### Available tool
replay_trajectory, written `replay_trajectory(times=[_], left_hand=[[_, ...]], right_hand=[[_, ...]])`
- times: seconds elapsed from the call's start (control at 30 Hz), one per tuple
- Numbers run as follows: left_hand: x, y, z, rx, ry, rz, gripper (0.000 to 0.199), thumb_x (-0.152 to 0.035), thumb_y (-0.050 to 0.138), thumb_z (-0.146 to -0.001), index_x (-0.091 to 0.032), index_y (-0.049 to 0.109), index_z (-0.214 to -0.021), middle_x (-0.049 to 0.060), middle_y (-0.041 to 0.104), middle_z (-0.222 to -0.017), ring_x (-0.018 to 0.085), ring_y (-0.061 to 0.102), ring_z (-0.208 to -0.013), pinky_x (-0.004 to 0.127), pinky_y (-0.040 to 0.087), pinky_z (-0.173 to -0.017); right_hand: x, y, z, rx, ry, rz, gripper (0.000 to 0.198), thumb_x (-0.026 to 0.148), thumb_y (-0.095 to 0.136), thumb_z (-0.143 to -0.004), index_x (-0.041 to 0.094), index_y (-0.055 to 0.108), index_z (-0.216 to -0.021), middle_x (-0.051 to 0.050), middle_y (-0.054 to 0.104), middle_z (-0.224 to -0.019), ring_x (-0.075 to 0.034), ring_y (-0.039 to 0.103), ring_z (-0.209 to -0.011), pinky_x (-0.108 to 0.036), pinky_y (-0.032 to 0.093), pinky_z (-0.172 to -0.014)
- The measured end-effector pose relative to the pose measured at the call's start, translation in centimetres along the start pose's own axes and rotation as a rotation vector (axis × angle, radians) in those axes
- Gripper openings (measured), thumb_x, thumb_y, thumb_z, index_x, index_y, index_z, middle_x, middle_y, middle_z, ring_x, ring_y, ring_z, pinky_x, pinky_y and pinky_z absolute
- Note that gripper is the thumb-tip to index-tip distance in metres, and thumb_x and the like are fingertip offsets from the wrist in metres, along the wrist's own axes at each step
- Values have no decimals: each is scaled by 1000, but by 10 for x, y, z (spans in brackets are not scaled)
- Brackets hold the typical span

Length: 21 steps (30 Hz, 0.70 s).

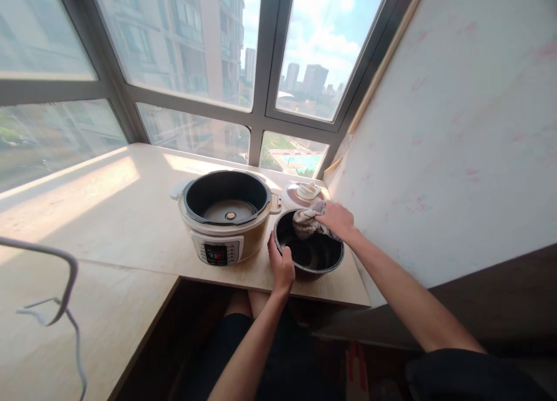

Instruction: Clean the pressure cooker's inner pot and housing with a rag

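Note:
A dark inner pot [310, 256] stands near the front edge of the wooden ledge. My left hand [282, 266] grips its left side, thumb over the rim and fingers around the outer wall. In my right hand [337, 218] is a bunched, pale patterned cloth [308, 221], which hangs over the far rim into the pot. Just left of the pot sits the electric pressure cooker [226, 227], lidless, its dark cavity bare and its control panel facing me. Behind the pot lies the cooker's lid [300, 195] with a white knob on top.
A grey cable [72, 285] loops at the lower left above the wooden ledge [108, 215]. Large windows rise behind the ledge. On the right, a patterned wall [456, 134] stands close to my right arm. The ledge's front edge has a dark gap below it.

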State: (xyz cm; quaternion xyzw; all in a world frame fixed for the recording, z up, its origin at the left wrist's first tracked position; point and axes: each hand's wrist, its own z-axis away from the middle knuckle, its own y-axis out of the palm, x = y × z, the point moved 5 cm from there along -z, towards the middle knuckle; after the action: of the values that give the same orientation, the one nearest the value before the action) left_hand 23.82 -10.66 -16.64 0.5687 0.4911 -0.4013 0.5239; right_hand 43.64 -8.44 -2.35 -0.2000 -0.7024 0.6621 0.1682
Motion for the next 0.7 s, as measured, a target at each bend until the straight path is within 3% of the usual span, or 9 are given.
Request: replay_trajectory(times=[0.17,0.3,0.43,0.6,0.7], left_hand=[[-1,1,0,-29,-6,19,64,-20,50,-88,-11,43,-150,16,44,-159,24,39,-149,37,24,-126],[-2,3,-1,-30,2,35,63,-20,50,-88,-11,44,-150,16,44,-159,24,40,-149,37,24,-126],[-2,5,1,-50,-23,80,63,-20,48,-89,-13,42,-151,15,43,-160,23,40,-149,38,27,-125],[-3,4,1,-35,-17,61,61,-24,48,-92,-13,41,-151,15,42,-160,23,39,-149,37,26,-126],[-4,0,0,12,14,3,58,-31,48,-95,-14,42,-151,15,41,-161,23,36,-151,39,23,-126]], right_hand=[[-60,-14,33,0,84,-59,50,55,65,-81,17,70,-114,-18,76,-111,-35,70,-103,-35,50,-75],[-88,-7,80,-87,82,-198,40,50,70,-79,19,73,-104,-15,78,-100,-33,71,-95,-34,49,-75],[-89,16,135,-253,11,-513,37,47,73,-76,22,73,-103,-11,79,-99,-30,71,-93,-36,51,-81],[-80,69,195,-442,186,-860,49,54,75,-70,18,70,-103,-13,77,-99,-33,71,-93,-43,55,-85],[-60,93,217,-491,180,-1028,43,52,76,-71,21,69,-99,-10,77,-95,-31,72,-90,-44,57,-83]])
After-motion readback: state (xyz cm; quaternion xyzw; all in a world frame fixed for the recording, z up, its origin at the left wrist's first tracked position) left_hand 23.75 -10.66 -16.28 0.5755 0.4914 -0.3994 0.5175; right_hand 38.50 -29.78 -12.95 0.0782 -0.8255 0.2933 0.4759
